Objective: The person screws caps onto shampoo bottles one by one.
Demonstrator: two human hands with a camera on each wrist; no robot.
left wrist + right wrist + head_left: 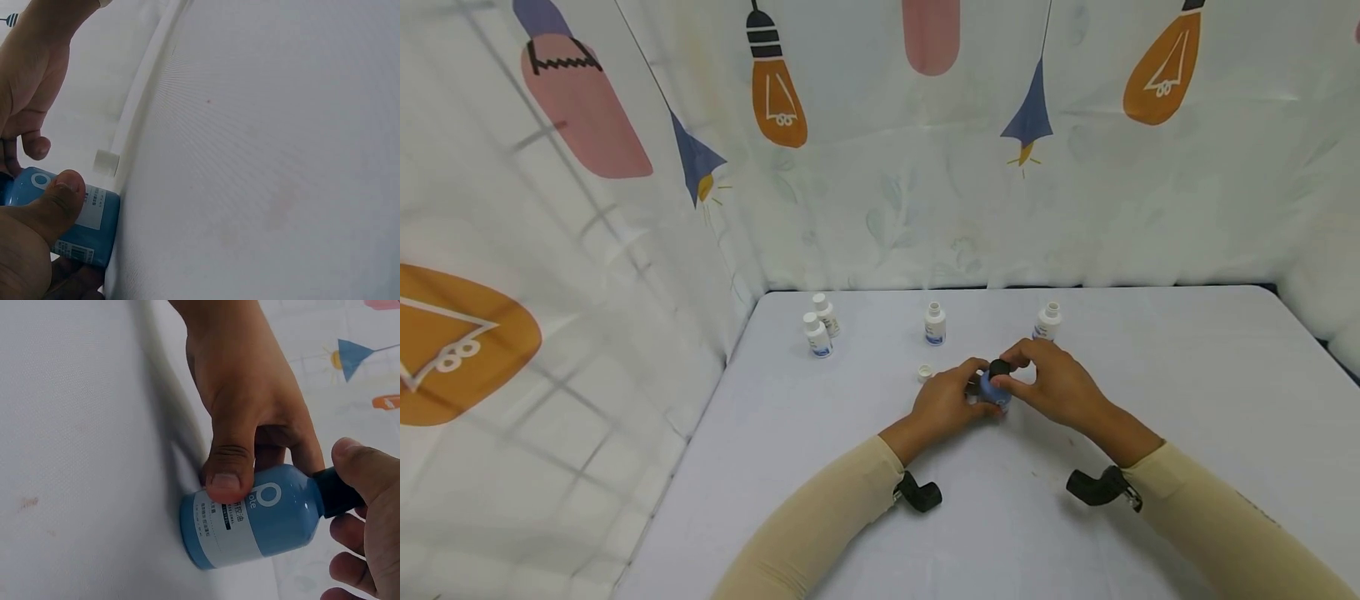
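A blue bottle (992, 392) with a white label and a black cap (999, 367) stands between both hands, its base at the tabletop. My left hand (946, 400) grips the bottle's body; in the right wrist view the left thumb (230, 469) presses the label. The right hand (1060, 385) pinches the black cap between thumb and fingers, and the right wrist view shows this cap (337, 490) partly hidden by them. Behind the left hand, a small white cap (925, 372) lies on the table.
Two capped white bottles (817, 335) stand at the back left of the white-covered table (850, 533). Another white bottle (935, 325), uncapped, is at the back middle. An uncapped white bottle (1047, 320) stands behind the right hand. Patterned curtains (887, 192) enclose the table.
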